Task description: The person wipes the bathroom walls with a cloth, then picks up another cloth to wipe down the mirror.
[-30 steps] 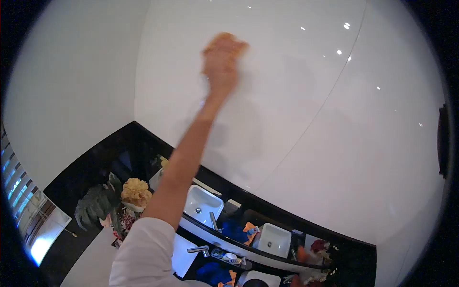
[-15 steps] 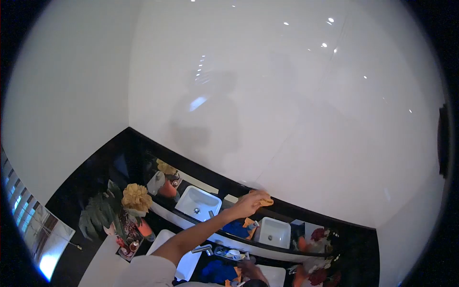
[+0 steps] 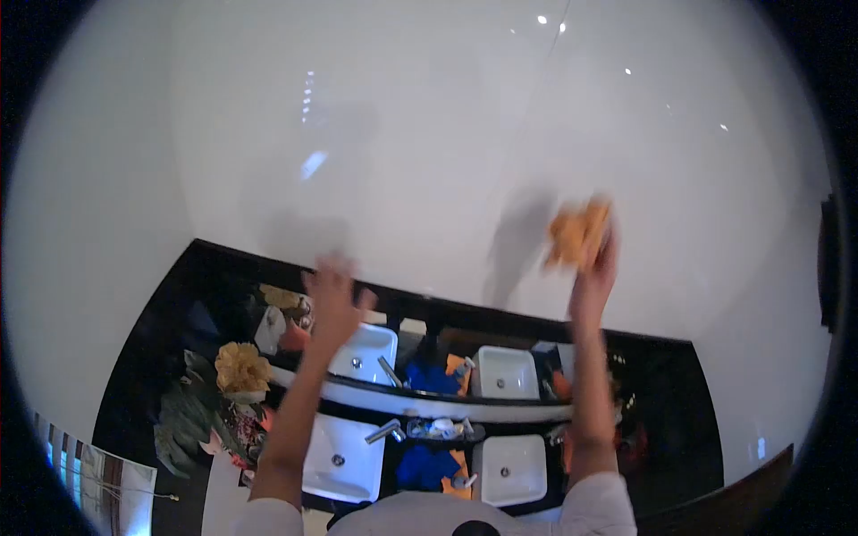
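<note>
My right hand (image 3: 601,268) is raised at the right, its fingers round an orange cloth (image 3: 575,234), in front of the glossy white wall panel (image 3: 429,161). Both are slightly blurred, and a shadow lies on the panel beside them. My left hand (image 3: 334,293) is up at the left with its fingers spread and nothing in it. It is nearest to the panel's lower edge, above the mirror that reflects a sink. Whether it touches the surface I cannot tell.
Below are two white sinks (image 3: 335,460) (image 3: 509,469), a faucet (image 3: 384,432), a tray of small items (image 3: 442,430), and a blue cloth (image 3: 427,468) beside an orange one (image 3: 458,473). A yellow flower (image 3: 242,368) with large leaves stands at the left, near window blinds (image 3: 67,456).
The orange cloth has moved from the left of the panel down to its lower edge, then up and right. My left hand has come into view with spread fingers. The view has shifted and turned.
</note>
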A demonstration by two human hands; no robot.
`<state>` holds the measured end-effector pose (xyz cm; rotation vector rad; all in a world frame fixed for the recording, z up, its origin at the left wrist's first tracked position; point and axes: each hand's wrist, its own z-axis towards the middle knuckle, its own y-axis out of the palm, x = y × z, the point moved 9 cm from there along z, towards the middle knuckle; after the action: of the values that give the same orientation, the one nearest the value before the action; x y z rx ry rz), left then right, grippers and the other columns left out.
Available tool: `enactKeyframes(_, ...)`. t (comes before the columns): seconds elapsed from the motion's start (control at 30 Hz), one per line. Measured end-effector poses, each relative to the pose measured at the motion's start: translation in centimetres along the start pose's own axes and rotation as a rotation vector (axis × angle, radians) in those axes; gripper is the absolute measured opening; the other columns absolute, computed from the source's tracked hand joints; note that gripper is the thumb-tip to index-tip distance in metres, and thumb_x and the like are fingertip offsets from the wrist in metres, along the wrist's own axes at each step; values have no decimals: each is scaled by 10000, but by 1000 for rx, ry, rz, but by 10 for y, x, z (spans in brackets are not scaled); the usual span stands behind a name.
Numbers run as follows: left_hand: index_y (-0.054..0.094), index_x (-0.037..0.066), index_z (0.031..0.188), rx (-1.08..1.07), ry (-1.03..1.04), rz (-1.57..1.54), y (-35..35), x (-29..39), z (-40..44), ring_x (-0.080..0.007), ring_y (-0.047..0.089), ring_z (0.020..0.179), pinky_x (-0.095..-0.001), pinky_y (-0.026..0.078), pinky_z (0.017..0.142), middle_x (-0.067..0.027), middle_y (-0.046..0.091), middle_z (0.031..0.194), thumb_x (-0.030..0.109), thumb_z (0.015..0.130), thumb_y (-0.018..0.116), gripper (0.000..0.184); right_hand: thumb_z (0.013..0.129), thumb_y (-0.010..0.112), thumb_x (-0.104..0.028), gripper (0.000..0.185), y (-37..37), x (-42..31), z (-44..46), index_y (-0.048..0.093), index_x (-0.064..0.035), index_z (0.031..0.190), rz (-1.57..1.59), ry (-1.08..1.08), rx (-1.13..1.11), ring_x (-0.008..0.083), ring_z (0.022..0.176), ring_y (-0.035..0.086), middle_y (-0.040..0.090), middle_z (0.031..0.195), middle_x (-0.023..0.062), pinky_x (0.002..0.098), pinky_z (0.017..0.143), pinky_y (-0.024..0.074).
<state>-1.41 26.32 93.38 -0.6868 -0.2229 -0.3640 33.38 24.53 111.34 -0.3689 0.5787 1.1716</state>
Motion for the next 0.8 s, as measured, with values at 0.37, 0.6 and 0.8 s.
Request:
enactKeyframes(0.37,242,-43,1363,-131,-300,413,52,-95,-22,-353,168,1347,-594,92,1045,-224,173,1449,546,875,389,779,836,569,-148,393,154,-64,124,522,-121,1226,-738,-962,-102,333,1169,417,473,1231,165,405,974,341)
enactKeyframes(0.6,214,-65,1363,-173,-336,398,51,-94,-19,-359,181,1343,-553,123,1061,-240,166,1446,540,873,395,800,684,584,-87,479,149,139,-154,544,-141,1158,-718,-773,-766,342,1231,376,451,1280,122,516,992,311)
enactKeyframes(0.8,179,-64,1375,-270,-381,426,52,-94,-21,-348,145,1356,-521,116,1076,-228,124,1461,526,877,401,803,680,617,-91,457,101,64,-95,568,-114,1134,-602,-712,-719,302,1204,414,475,1266,122,457,994,347)
